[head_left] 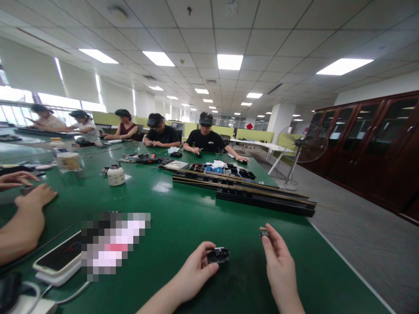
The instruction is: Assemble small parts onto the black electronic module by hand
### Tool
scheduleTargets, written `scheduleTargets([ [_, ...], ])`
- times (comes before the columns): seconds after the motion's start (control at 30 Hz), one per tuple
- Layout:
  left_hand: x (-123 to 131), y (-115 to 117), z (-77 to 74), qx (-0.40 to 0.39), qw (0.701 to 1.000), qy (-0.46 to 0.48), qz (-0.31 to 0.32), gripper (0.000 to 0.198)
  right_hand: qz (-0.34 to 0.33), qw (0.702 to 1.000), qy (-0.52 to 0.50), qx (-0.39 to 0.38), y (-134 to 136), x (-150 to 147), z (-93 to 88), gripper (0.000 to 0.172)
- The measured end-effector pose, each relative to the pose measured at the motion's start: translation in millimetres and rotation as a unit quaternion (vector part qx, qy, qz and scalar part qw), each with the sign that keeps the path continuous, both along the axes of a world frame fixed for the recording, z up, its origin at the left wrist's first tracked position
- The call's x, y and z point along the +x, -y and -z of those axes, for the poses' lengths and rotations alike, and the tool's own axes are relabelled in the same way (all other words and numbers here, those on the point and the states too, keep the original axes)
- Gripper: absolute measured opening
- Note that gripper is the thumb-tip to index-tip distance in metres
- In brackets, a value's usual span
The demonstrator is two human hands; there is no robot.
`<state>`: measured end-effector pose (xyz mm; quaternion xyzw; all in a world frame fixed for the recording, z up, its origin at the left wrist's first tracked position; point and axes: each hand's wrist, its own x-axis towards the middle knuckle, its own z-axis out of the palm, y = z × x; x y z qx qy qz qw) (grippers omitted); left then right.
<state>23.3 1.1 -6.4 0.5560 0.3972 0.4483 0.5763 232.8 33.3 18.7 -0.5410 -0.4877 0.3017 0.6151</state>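
Note:
Low over the green table [157,279], my left hand [194,272] is closed around a small black plastic part [218,255] with a jagged, uneven outline. The thumb lies along its near side and the fingers curl behind it. To the right and a little farther out, my right hand [279,261] pinches a small grey block-like piece [263,233] between thumb and fingertips. The two pieces are apart, with bare green surface between the hands. Exactly what kind of parts they are is too small to tell.
Long black rails [265,203] with thin brass-coloured rods lie ahead on the right. A phone [59,255] and cables sit at the left, near another person's hands [36,194]. A white jar [115,175] stands farther back. Several people sit across the table; a fan [297,144] stands beyond its right edge.

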Motion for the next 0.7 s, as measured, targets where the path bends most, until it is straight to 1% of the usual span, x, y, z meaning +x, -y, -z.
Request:
scheduleTargets([
  [0.07, 1, 0, -0.7, -0.003, 1.000, -0.003, -0.002, 0.035, -0.006, 1.000, 0.021, 0.002, 2, -2, -1.3, 0.054],
  [0.23, 2, 0, -1.4, -0.012, 1.000, 0.011, -0.008, 0.034, -0.074, 0.994, 0.083, -0.007, 4, -11, 4.6, 0.041],
  [0.27, 2, 0, -1.8, -0.011, 1.000, 0.018, -0.007, 0.034, -0.092, 0.991, 0.096, -0.009, 5, -15, 5.6, 0.038],
  [0.33, 2, 0, -2.9, -0.009, 1.000, 0.025, -0.002, 0.034, -0.148, 0.983, 0.110, -0.022, 8, -22, 6.6, 0.036],
  [0.4, 2, 0, -4.3, -0.009, 1.000, 0.025, 0.002, 0.033, -0.208, 0.973, 0.094, -0.036, 12, -30, 6.5, 0.035],
  [0.5, 1, 1, -6.3, -0.008, 1.000, 0.027, 0.008, 0.033, -0.287, 0.957, 0.022, -0.045, 17, -41, 5.9, 0.037],
  [0.57, 1, 1, -6.9, -0.006, 1.000, 0.026, 0.010, 0.033, -0.301, 0.952, 0.011, -0.046, 19, -44, 5.9, 0.036],
  [0.6, 1, 1, -6.7, -0.005, 1.000, 0.025, 0.010, 0.034, -0.296, 0.954, 0.030, -0.042, 20, -44, 6.2, 0.034],
  [0.7, 1, 1, -4.4, -0.002, 1.000, 0.020, 0.005, 0.032, -0.285, 0.947, 0.146, -0.020, 20, -42, 7.5, 0.021],
])
